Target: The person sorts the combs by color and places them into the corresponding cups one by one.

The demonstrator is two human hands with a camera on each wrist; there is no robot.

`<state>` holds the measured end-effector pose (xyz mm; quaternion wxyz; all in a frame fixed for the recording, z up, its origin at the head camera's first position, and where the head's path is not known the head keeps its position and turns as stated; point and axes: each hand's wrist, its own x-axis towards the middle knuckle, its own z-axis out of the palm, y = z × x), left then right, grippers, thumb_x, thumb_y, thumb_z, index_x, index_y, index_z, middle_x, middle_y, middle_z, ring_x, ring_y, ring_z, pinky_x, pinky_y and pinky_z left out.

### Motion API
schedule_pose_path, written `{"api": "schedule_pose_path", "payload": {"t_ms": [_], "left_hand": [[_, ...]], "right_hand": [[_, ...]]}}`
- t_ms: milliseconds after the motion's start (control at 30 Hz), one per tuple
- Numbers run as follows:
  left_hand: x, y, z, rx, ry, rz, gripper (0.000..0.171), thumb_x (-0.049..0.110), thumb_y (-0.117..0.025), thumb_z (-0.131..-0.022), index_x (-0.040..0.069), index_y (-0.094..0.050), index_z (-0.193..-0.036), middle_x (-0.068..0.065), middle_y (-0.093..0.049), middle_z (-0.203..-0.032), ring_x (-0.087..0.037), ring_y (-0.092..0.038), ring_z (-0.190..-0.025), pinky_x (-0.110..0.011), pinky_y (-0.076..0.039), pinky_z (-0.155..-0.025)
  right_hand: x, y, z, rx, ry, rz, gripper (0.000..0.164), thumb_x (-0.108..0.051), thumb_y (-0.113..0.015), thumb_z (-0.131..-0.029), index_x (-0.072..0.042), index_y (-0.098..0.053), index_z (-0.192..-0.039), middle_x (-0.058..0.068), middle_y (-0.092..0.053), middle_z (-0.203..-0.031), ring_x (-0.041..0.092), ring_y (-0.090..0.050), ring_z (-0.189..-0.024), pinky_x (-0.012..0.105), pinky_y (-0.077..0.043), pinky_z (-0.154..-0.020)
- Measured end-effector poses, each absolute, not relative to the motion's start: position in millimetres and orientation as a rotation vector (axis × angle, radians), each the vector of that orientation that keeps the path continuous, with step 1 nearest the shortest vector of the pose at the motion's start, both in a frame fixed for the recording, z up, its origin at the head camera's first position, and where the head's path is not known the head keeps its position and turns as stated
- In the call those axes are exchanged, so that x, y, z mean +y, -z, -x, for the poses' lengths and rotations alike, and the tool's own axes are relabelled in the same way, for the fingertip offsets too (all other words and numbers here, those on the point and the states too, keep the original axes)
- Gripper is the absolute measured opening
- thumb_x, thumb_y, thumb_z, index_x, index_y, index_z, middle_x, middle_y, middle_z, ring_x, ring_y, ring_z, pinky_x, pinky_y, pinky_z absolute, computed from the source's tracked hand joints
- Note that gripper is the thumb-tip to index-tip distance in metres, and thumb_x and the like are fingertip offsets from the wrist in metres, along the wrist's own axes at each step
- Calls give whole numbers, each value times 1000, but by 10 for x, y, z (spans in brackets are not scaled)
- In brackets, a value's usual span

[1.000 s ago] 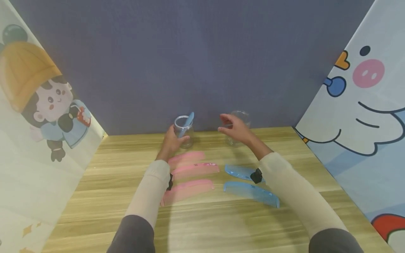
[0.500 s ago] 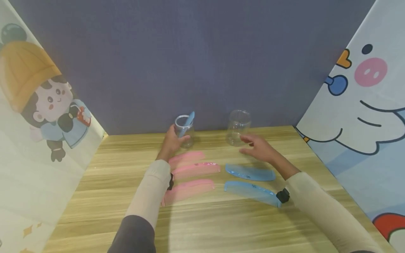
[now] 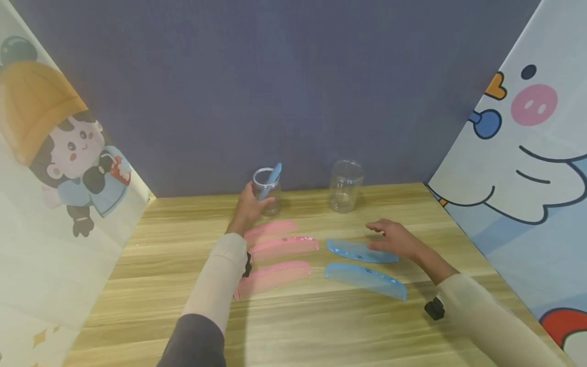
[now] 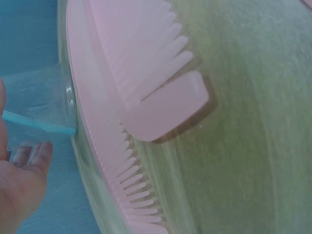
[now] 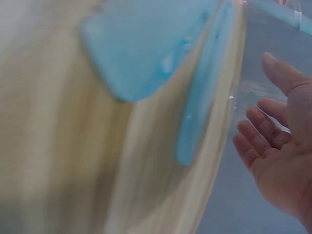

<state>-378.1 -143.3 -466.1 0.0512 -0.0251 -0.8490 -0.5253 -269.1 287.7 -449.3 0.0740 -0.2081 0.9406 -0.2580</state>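
My left hand (image 3: 249, 206) grips a clear jar (image 3: 275, 206) at the back of the table, thumb and fingers around its side. Inside the jar a blue comb (image 3: 276, 173) leans, its end sticking out past the rim; the left wrist view shows this comb (image 4: 41, 124) through the clear wall. My right hand (image 3: 398, 240) holds nothing and hovers over the right end of a blue comb (image 3: 346, 248), fingers loosely extended. A second blue comb (image 3: 364, 280) lies nearer me. Three pink combs, the far one (image 3: 272, 228), the middle one (image 3: 284, 247) and the near one (image 3: 279, 278), lie on the left.
Another clear jar (image 3: 346, 188) stands upright at the back, right of the gripped one. The wood-grain table (image 3: 302, 326) meets a grey back panel (image 3: 293, 92). Printed cartoon panels rise on the left (image 3: 27, 244) and right (image 3: 564, 204).
My right hand has drawn back from the right-hand jar, moving right and toward me until over the blue combs. My left hand keeps its grip on the other jar.
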Motion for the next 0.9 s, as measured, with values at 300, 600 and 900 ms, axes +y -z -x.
{"api": "schedule_pose_path", "payload": {"t_ms": [300,600,900], "left_hand": [[-1421,4651,3798,-2612,1556,50,89,31,-82,-87,7,-31,-156,-19,-47,-153,-37,-47,-141,-53,-36,-122],[-1456,4647,3790,-2605,1569,59,91,33,-82,-87,5,-30,-156,-20,-46,-155,-38,-45,-142,-55,-35,-122],[-1441,4652,3739,-2591,1594,80,89,31,-81,-88,6,-30,-157,-19,-46,-154,-39,-46,-141,-56,-36,-121]], "right_hand": [[3049,4702,2558,2887,544,720,69,-33,-85,-82,8,-61,-133,28,-63,-131,48,-59,-121,61,-50,-102],[3165,4904,2588,2917,573,734,65,-32,-88,-78,0,-66,-130,16,-65,-121,34,-62,-110,50,-55,-93],[3274,5025,2562,2967,670,819,59,-38,-90,-76,-8,-72,-123,6,-67,-114,21,-64,-101,35,-59,-84]]}}
